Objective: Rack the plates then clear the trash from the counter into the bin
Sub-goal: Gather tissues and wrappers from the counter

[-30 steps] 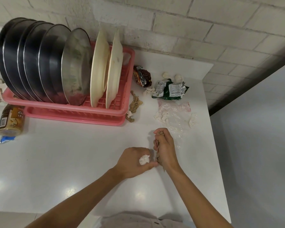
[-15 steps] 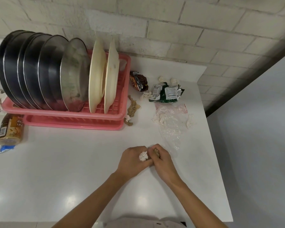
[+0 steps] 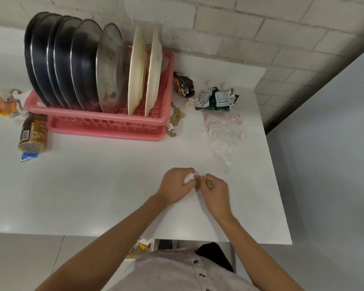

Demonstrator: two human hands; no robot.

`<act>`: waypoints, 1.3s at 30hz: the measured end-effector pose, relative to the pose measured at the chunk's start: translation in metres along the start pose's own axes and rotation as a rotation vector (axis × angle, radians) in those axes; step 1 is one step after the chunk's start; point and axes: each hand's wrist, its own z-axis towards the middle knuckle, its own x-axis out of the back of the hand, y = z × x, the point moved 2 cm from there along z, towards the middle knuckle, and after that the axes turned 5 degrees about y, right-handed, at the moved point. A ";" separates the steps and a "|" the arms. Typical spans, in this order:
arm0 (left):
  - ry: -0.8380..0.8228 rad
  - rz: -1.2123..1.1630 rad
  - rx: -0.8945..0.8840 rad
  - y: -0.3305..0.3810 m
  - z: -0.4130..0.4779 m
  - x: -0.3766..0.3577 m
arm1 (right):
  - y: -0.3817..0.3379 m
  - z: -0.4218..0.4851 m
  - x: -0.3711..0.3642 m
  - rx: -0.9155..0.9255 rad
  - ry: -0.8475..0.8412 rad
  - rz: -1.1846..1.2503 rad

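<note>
My left hand [image 3: 176, 185] is closed around a crumpled white paper scrap [image 3: 189, 177] just above the white counter [image 3: 93, 185]. Right beside it, my right hand [image 3: 215, 192] is closed on a brown crumpled scrap [image 3: 209, 183]. The fingertips of both hands almost touch. Behind them the pink dish rack [image 3: 105, 124] holds several dark plates [image 3: 57, 59], a steel plate [image 3: 109, 66] and two cream plates [image 3: 144, 68], all on edge. Loose trash lies at the right of the rack: a green wrapper [image 3: 218, 99], a brown wrapper [image 3: 183, 85], a clear plastic bag [image 3: 222, 131] and brown paper scraps [image 3: 174, 120].
A brown jar [image 3: 33, 133] lies on its side left of the rack, with a blue wrapper piece [image 3: 27, 157] below it and orange-and-white crumpled paper [image 3: 5, 101] behind. The counter ends at the right [image 3: 280, 185] and at the near edge. Some trash [image 3: 140, 247] shows below the counter.
Both hands drew together in front of me and now sit side by side, slightly parted. The camera view shifted, showing more of the counter's near edge and my shirt.
</note>
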 end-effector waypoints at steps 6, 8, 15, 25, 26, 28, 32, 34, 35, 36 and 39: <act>0.045 -0.008 0.068 0.002 -0.024 -0.006 | 0.012 -0.027 0.008 0.059 -0.078 -0.082; 0.031 0.038 0.066 0.004 -0.036 -0.007 | 0.013 -0.039 0.013 0.053 -0.089 -0.102; -0.172 0.135 0.061 0.023 -0.133 -0.019 | 0.035 -0.140 0.038 -0.039 -0.044 -0.041; -0.625 0.272 0.326 0.007 -0.349 -0.052 | 0.115 -0.348 -0.001 -0.549 -0.225 0.078; -0.626 0.249 0.331 0.008 -0.364 -0.049 | 0.115 -0.360 -0.006 -0.586 -0.264 0.077; -0.612 0.213 0.370 0.006 -0.385 -0.041 | 0.114 -0.379 -0.017 -0.641 -0.336 0.074; -0.564 0.154 0.563 -0.023 -0.414 -0.029 | 0.107 -0.400 -0.037 -0.735 -0.328 0.104; -0.537 0.144 0.666 -0.050 -0.426 -0.026 | 0.106 -0.405 -0.047 -0.782 -0.306 0.143; -0.537 0.139 0.729 -0.064 -0.433 -0.022 | 0.107 -0.408 -0.053 -0.808 -0.297 0.155; -0.531 0.125 0.812 -0.080 -0.441 -0.017 | 0.107 -0.411 -0.058 -0.838 -0.288 0.160; -0.414 0.031 1.179 -0.129 -0.464 0.008 | 0.116 -0.418 -0.076 -0.932 -0.225 0.173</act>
